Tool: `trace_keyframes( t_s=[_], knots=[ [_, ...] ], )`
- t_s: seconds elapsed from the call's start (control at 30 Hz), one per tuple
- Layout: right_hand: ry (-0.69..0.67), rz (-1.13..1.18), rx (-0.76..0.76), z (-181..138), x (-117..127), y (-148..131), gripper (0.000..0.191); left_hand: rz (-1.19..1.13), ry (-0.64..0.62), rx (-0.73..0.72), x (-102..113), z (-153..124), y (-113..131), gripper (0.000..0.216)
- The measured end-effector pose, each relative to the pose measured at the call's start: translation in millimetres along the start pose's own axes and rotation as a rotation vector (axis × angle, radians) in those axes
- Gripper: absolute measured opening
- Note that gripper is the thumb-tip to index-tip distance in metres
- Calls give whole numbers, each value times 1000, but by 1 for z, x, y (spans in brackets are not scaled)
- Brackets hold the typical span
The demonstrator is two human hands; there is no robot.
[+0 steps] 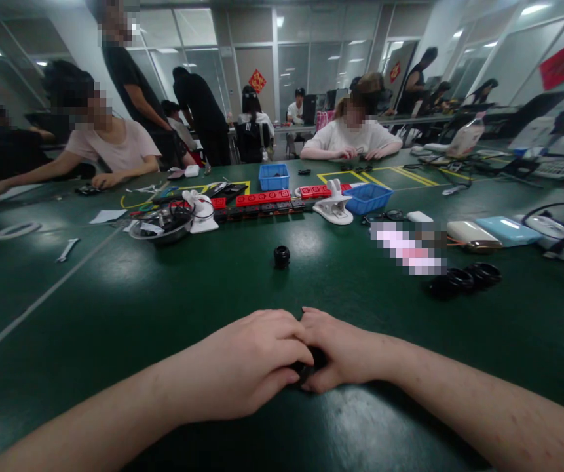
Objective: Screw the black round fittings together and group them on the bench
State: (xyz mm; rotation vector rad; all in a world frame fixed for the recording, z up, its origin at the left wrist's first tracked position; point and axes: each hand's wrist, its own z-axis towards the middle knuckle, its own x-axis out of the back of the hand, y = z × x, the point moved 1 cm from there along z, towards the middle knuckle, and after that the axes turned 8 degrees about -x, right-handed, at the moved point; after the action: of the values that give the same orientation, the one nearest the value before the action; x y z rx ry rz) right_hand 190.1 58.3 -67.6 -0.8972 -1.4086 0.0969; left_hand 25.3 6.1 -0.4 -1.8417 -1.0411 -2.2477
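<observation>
My left hand [249,360] and my right hand [345,347] meet low over the table, their fingers closed around a small black part [317,359]. Fingers cover most of that part, so its shape and kind do not show. Thumbs and fingertips of both hands come together at its near side. Farther out, straight ahead of my hands, a black ribbed cylindrical piece [282,257] with an open top stands upright on the green table [203,282]. Several similar black ring-like pieces [453,280] lie together to the right.
Beyond are a bowl of dark parts [161,226], white clamp stands [337,208], red power strips [263,197] and blue bins [367,198]. A blue case [507,231] and cables lie at right. A co-worker [360,131] sits opposite; another person [109,144] is at left.
</observation>
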Motion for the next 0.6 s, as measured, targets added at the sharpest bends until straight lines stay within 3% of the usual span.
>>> trace_keyframes(
  t_s=[0.17,0.33,0.5,0.6],
  knots=[
    [-8,-15,-11,0,2,-1,28,-67,-64,-18,3,-1,-5,37],
    [-8,-26,4,0,1,0,24,-63,-98,3,-1,-1,-6,37],
    [1,-12,-8,0,0,1,29,10,-79,88,-5,2,-3,39],
    [7,-6,-30,0,1,-1,37,124,-100,228,-10,8,2,34]
  ],
)
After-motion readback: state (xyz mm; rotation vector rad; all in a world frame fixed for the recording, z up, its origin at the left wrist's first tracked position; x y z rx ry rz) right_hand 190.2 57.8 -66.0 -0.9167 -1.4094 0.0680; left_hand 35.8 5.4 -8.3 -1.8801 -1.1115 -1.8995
